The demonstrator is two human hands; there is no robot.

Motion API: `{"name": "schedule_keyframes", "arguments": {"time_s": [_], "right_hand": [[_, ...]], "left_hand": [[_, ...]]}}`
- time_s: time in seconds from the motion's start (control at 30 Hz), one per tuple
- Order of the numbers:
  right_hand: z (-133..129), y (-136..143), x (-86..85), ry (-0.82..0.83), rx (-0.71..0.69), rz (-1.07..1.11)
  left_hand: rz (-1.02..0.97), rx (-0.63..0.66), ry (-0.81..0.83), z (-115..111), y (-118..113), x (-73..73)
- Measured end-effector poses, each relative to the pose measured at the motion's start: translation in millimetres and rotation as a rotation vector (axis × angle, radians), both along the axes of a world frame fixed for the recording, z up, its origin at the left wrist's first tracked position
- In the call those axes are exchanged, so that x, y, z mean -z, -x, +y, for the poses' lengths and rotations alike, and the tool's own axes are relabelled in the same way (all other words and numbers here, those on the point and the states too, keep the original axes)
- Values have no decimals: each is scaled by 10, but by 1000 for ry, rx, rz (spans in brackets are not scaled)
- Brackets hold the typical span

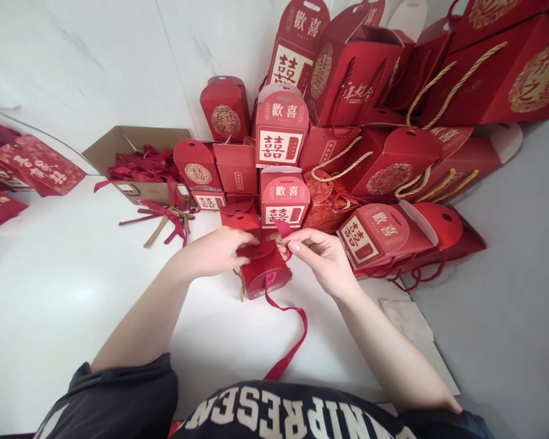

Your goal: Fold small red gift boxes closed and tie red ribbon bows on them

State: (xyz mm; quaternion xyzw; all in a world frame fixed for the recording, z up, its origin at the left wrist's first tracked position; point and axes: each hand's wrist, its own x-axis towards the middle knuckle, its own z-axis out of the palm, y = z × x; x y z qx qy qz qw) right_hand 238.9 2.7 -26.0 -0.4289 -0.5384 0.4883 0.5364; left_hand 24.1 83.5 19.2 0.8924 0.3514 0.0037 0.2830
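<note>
A small red gift box [266, 272] with rounded flaps rests on the white table in front of me. My left hand [226, 249] lies against its left side, fingers bent over the flap; its fingertips touch the box. Above the box's right side, my right hand [318, 256] pinches a dark pink ribbon [297, 342] between thumb and forefinger. One end of the ribbon sticks up past the fingers. The other part comes out at the box's near flap and curls down across the table towards my shirt. A twisted gold cord hangs at the box's left side.
Stacked red gift boxes [281, 146] with rope handles fill the back and right. A cardboard box [135, 135] of ribbons stands at the back left, with loose ribbons [167, 219] before it. More red packages [41, 164] lie far left. A grey wall rises at right.
</note>
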Motion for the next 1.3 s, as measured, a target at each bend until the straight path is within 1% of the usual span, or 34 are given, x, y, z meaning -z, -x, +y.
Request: {"name": "schedule_keyframes", "arguments": {"time_s": [0.1, 0.17, 0.23, 0.37, 0.53, 0.7, 0.93, 1.17, 1.3], "right_hand": [[7, 7, -9, 30, -53, -87], [12, 31, 9, 60, -116, -173], [18, 63, 41, 69, -151, -228], [27, 113, 95, 50, -169, -277], [18, 119, 86, 54, -162, -297], [9, 111, 64, 26, -171, -260], [41, 136, 128, 76, -143, -362], [36, 137, 121, -6, -186, -441], [43, 144, 154, -36, -183, -469]], "left_hand": [[1, -42, -9, 14, -31, 1], [-11, -48, 28, 13, -44, -19], [-35, -36, 86, 10, -48, -36], [-56, -61, 194, 7, -50, -39], [-78, -67, 239, 12, -46, -15], [-67, -75, 242, 17, -41, -22], [-47, -42, 263, 17, -35, -31], [17, 21, 124, -4, -41, -27], [-20, 18, 149, -13, -38, -37]]}}
